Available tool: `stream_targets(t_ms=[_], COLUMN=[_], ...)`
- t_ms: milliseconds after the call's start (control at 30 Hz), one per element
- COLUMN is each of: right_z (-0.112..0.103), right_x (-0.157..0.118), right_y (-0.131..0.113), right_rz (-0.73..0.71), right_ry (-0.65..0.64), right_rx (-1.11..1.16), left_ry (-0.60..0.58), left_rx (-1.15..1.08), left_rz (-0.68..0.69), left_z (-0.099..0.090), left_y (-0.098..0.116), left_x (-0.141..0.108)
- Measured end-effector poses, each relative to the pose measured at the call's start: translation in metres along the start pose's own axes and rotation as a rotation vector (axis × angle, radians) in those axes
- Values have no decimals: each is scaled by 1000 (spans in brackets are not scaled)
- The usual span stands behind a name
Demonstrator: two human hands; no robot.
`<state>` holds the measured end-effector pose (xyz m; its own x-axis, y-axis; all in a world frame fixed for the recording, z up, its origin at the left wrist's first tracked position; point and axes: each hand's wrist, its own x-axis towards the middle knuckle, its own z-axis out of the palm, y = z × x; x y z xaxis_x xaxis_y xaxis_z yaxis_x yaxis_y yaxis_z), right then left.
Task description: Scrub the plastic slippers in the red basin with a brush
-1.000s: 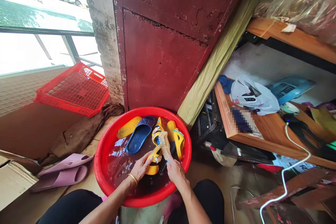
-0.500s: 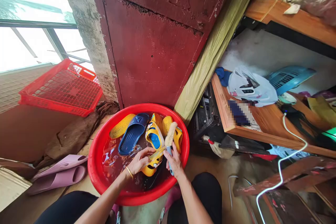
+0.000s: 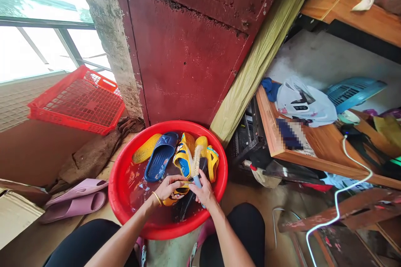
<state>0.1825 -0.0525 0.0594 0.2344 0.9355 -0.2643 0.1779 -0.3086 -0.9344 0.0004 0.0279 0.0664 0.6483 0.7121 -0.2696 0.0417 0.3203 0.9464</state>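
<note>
I read the right hand (image 3: 205, 192) as closed around the blue handle of a scrubbing brush (image 3: 196, 162), its pale bristles pointing toward 12 o'clock. The left hand (image 3: 169, 189), with a gold bangle (image 3: 156, 198) at the wrist, has its fingers curled over a yellow cartoon clog (image 3: 177, 195), gripping it just beside the brush – the two hands nearly meet. The clog sits low in dark water inside a red plastic basin (image 3: 113, 183).

Around the hands in the basin, a navy slide (image 3: 159, 157) lies at 11 o'clock, with a yellow mesh slipper (image 3: 146, 148) beyond it. Another yellow clog (image 3: 182, 159) sits at 12, and a small yellow sandal (image 3: 213, 163) at 2. A dark shoe (image 3: 188, 205) lies at 5, partly under the water.

Outside the basin, lilac slides (image 3: 73, 201) rest on the floor at 9 o'clock, a brown cloth (image 3: 92, 162) lies at 10, and a red crate (image 3: 77, 101) leans further out. A dark red metal door (image 3: 184, 54) stands at 12.
</note>
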Motion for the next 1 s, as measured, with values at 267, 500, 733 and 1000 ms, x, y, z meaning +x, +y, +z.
stream_targets(t_ms=[267,500,733,1000], right_z=[-3,-3,-2,-1], right_x=[4,3,2,10], right_y=[6,4,3,12], right_rz=[6,25,32,-2], right_ry=[-37,-30,-30,36], right_rx=[63,-8,-32,-109], left_ry=[-21,34,-27,78], left_rx=[-60,17,51,147], left_rz=[29,64,36,39], left_z=[-14,-5,-12,-21], left_y=[-11,-8,-10,-22], left_x=[3,4,3,13])
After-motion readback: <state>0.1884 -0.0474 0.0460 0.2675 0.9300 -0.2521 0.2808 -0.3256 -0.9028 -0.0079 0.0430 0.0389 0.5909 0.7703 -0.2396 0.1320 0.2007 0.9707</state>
